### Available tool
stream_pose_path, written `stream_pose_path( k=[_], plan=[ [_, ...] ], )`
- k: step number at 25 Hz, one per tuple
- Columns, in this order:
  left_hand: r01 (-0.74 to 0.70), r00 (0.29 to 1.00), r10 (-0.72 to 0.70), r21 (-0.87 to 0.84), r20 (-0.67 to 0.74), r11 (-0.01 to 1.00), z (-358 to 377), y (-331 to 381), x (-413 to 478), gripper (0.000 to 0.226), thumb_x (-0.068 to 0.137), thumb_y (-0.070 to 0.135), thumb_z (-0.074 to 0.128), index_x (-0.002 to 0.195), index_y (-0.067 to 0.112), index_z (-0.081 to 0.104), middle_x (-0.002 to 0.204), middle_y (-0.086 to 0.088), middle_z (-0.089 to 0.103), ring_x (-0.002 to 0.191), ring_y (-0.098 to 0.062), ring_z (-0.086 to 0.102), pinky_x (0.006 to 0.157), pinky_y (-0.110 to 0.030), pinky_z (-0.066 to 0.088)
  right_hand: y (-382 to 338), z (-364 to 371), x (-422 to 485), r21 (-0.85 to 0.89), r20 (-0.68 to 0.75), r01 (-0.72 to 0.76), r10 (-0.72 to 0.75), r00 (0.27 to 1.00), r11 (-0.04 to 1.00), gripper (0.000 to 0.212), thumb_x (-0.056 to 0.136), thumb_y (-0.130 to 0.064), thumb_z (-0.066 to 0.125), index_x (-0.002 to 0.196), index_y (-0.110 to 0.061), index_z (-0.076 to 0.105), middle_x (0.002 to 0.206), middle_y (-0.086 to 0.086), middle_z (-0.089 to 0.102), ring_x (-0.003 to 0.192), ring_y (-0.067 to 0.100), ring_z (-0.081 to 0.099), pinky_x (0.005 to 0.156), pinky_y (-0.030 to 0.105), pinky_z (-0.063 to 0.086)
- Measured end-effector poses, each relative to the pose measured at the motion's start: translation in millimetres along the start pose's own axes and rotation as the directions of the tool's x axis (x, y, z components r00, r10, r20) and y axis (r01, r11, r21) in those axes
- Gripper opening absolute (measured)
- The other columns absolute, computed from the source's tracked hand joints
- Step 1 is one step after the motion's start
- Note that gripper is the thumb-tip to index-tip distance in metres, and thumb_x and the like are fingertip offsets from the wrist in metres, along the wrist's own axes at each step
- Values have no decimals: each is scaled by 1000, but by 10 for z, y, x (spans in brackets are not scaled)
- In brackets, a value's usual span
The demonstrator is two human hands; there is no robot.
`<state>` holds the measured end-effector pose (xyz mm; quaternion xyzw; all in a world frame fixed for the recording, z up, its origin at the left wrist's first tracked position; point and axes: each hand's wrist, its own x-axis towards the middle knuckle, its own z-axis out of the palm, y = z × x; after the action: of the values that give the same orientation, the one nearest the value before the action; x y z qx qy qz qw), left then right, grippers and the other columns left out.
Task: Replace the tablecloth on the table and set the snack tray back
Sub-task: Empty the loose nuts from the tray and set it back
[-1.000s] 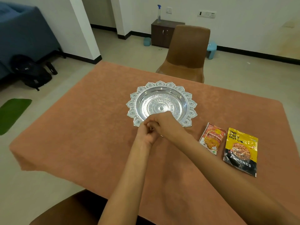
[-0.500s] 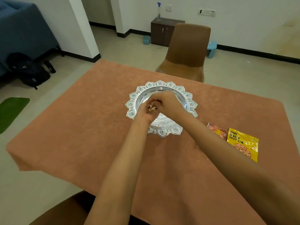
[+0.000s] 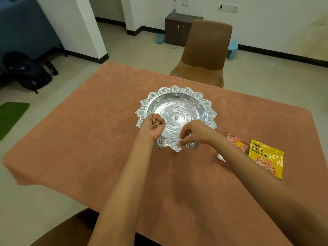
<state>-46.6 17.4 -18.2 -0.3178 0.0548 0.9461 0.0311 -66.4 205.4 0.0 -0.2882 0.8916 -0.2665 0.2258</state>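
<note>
Ornate round silver snack tray (image 3: pixel 177 107) sits mid-table on the terracotta-orange tablecloth (image 3: pixel 88 139). Left hand (image 3: pixel 153 127) is palm up over the tray's near-left rim, fingers cupped round a small handful of tan nuts (image 3: pixel 155 121). Right hand (image 3: pixel 195 134) is above the near rim, fingers curled, thumb and forefinger close together; cannot tell if it holds anything. Yellow almond packet (image 3: pixel 266 157) lies right of the tray.

My right forearm (image 3: pixel 248 167) hides much of the red-orange foil snack packet (image 3: pixel 237 143) at four o'clock from the scalloped silver tray (image 3: pixel 174 89). The small tan pieces (image 3: pixel 155 121) in my left hand (image 3: pixel 152 129) are too small to name. Whether my right hand (image 3: pixel 197 134) pinches the tray's rim, I cannot tell.
</note>
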Motion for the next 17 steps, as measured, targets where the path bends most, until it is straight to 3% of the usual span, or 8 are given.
stream_pose_path(
  k=[5,8,13,17],
  plan=[
    [14,1000,-14,12,5,1000,-25,-1,7,33,102,17,38,72,8,47,49,-3,50,35,-10,45,37,-16,39,42,55,-16,8,6,0,0,1000,1000,24,65,-29,86,83,-17,74,77,-5,71,72,3,63,65,18,49],
    [13,1000,-13,32,6,999,-22,-19,12,33,103,18,38,73,7,48,50,-4,50,35,-9,46,38,-15,40,37,21,6,36,1,3,-3,1000,999,13,68,-19,83,78,-16,76,70,-7,71,61,-3,61,57,12,45],
    [5,1000,-5,49,10,999,-24,-1,-6,32,102,17,38,73,7,48,49,-4,51,35,-9,46,39,-15,41,48,9,130,0,-8,-11,11,1000,1000,6,77,-19,75,75,-13,76,61,-10,67,53,-2,56,54,20,44],
    [-10,1000,9,57,16,998,-66,-30,-23,31,101,17,40,73,7,49,50,-2,52,37,-8,47,38,-16,41,62,119,266,112,-300,-110,139,944,988,13,89,-7,60,84,-6,73,68,-10,62,54,-3,54,54,10,40]
  ],
)
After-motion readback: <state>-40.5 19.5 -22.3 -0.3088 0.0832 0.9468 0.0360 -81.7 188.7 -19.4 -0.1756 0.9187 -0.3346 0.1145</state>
